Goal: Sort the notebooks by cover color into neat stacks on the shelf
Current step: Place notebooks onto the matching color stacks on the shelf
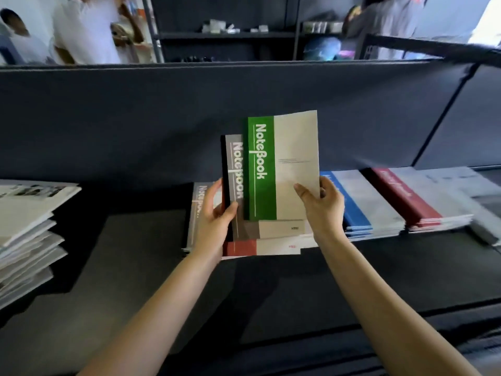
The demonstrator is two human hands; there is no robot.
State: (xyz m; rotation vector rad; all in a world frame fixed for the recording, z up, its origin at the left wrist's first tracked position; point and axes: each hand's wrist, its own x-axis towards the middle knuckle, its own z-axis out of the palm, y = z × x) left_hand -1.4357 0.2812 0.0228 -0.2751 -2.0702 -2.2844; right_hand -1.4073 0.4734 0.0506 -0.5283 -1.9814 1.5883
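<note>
My right hand (321,204) pinches a green-spined notebook (282,164) at its lower right corner and holds it upright above the shelf (135,253). My left hand (217,215) grips a fanned bunch behind it: a grey-spined notebook (235,169) and a red-spined notebook (241,246). A grey stack (196,210) lies flat under my left hand. A blue stack (360,204) and a dark red stack (412,199) lie to the right.
A tall stack of white-covered booklets (29,234) stands at the left of the shelf. A dark back panel (162,118) rises behind the stacks. Pale booklets (482,213) lie at the far right. People stand beyond the panel.
</note>
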